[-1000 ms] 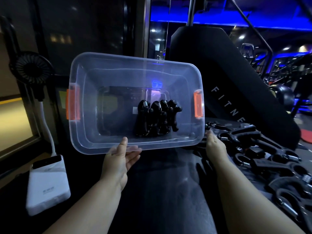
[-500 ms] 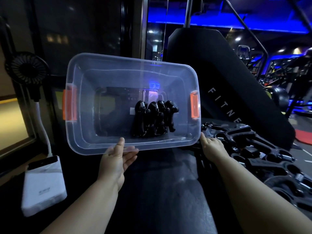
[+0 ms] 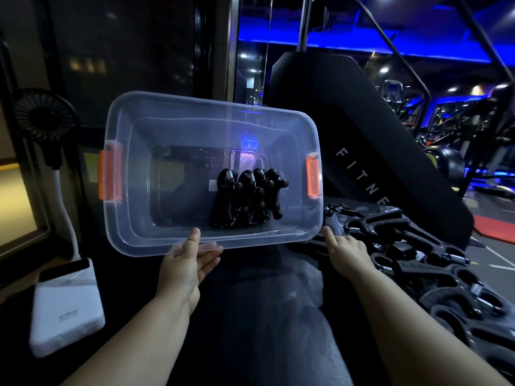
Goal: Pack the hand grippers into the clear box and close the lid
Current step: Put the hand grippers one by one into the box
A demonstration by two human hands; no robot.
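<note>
Unmoved, left hand (image 3: 184, 270) pinches clear box (image 3: 131, 168) rim; right hand (image 3: 347, 249) touches corner.

Four black sprung hand grippers (image 3: 248, 196) stand side by side in the clear rectangular plastic box (image 3: 167, 129), toward its 4 o'clock corner. Around the box, a heap of loose black hand grippers (image 3: 418, 254) lies at 4 o'clock, a white slab-shaped power bank (image 3: 67, 305) at 8 and a small black round fan (image 3: 44, 115) at 9.

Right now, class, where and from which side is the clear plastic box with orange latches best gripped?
Likely by its short ends, under the rim beside the orange latches, a hand from either side: the clear plastic box is long, tilted, and its lip juts there.
</note>
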